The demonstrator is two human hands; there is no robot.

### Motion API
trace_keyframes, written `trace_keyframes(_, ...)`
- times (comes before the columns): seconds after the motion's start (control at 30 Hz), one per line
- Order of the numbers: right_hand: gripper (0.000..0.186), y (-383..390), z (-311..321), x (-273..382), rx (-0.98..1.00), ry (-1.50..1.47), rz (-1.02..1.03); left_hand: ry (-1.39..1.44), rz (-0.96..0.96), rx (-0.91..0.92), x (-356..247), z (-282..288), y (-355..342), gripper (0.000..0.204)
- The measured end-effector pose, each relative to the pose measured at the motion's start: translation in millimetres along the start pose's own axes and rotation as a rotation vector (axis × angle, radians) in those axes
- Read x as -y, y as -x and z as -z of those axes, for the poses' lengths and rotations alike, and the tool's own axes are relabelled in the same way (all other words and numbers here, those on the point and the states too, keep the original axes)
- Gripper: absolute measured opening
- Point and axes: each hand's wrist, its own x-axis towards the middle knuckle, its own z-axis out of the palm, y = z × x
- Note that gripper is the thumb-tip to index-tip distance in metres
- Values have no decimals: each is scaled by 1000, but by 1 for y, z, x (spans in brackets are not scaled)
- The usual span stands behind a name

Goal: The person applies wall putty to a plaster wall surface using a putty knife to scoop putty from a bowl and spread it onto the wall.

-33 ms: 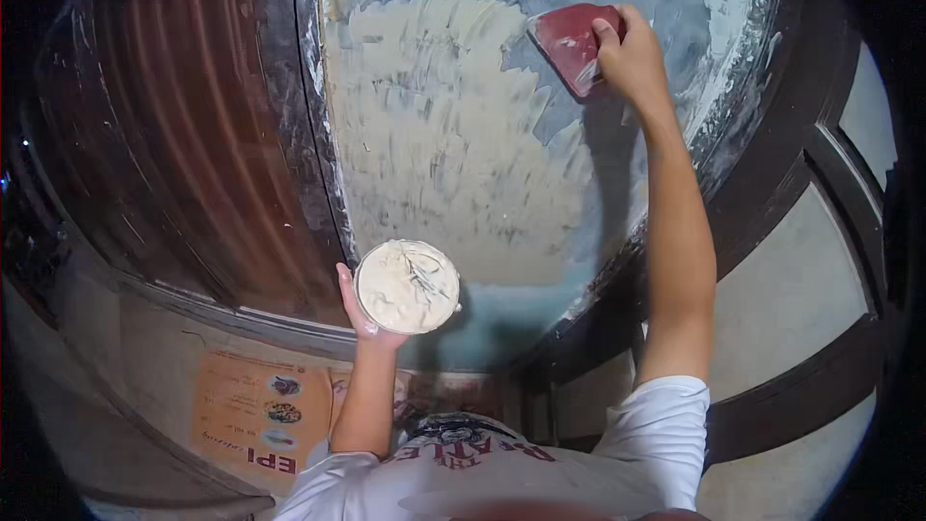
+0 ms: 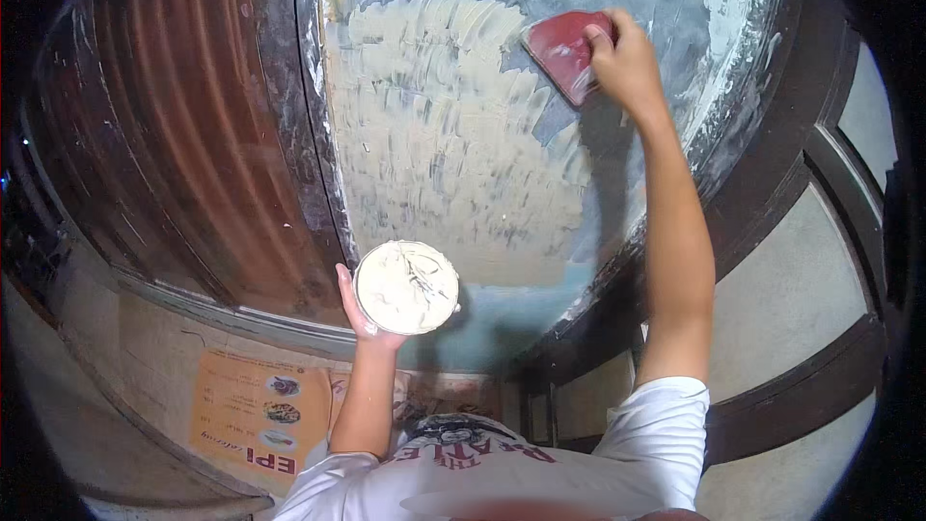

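In my right hand (image 2: 625, 66) is a red putty spreader (image 2: 562, 50), gripped at its right side with the thumb on its face. Its blade lies at or close to the upper part of a blue-grey panel (image 2: 666, 0), beside a broad patch of cream putty (image 2: 444, 135) with ragged streaks. Whitish smears mark the spreader's face. Lower down, my left hand (image 2: 365, 314) holds a round tub of cream putty (image 2: 407, 287) from below and its left side. The putty's surface is uneven, with a dark groove in it. The tub's wall is mostly hidden.
Brown wooden boards (image 2: 183, 135) stand left of the panel, and a dark frame with pale panels (image 2: 791, 280) is on the right. An orange printed sheet (image 2: 246, 415) lies at lower left. A pale bluish strip (image 2: 502, 314) borders the putty's lower edge.
My right hand and the spreader have shifted slightly left and down. The left hand and the tub look the same.
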Motion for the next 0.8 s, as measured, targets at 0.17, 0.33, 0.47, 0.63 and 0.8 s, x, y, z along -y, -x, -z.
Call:
trace_keyframes(0.17, 30, 12, -17, 23, 90, 220, 15, -25, 2, -19, 9, -3, 0, 94)
trace_keyframes(0.33, 28, -7, -3, 29, 76, 314, 20, -31, 6, -4, 18, -5, 2, 92)
trace_keyframes(0.47, 27, -19, 4, 12, -17, 239, 71, -14, -2, -26, 22, -7, 8, 92)
trace_keyframes(0.63, 29, -23, 29, -14, 24, 66, 95, -48, 7, 6, 28, -19, 11, 94)
trace_keyframes(0.8, 20, 27, 54, -8, 196, -126, 230, 15, 10, 124, 33, -59, 5, 94)
